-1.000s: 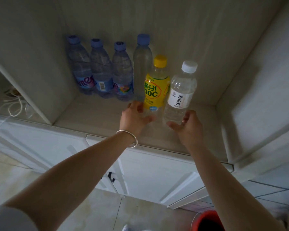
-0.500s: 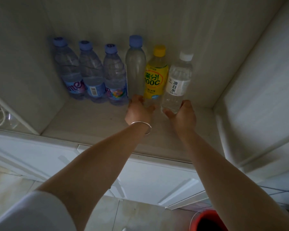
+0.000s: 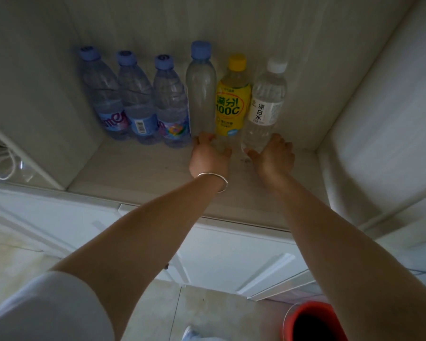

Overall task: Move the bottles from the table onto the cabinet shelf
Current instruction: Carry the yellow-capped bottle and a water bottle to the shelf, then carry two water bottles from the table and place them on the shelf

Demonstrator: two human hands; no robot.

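Six bottles stand in a row at the back of the cabinet shelf (image 3: pixel 138 173). From the left come three blue-capped water bottles (image 3: pixel 135 99), a taller clear bottle with a blue cap (image 3: pixel 201 94), a yellow-capped bottle with a yellow label (image 3: pixel 233 104) and a white-capped clear bottle (image 3: pixel 265 102). My left hand (image 3: pixel 208 156), with a silver bangle on its wrist, cups the base of the yellow bottle between fingers and thumb. My right hand (image 3: pixel 274 156) holds the base of the white-capped bottle the same way. Both bottles stand upright on the shelf.
The shelf's side walls (image 3: pixel 384 119) close in left and right. White cabinet doors (image 3: pixel 231 262) lie below the shelf. A red bucket (image 3: pixel 312 323) stands on the tiled floor at lower right. White cables (image 3: pixel 3 166) lie in the compartment to the left.
Both hands have pushed the yellow and the white-capped bottle back across the shelf into line with the other bottles. My arms now reach further in.
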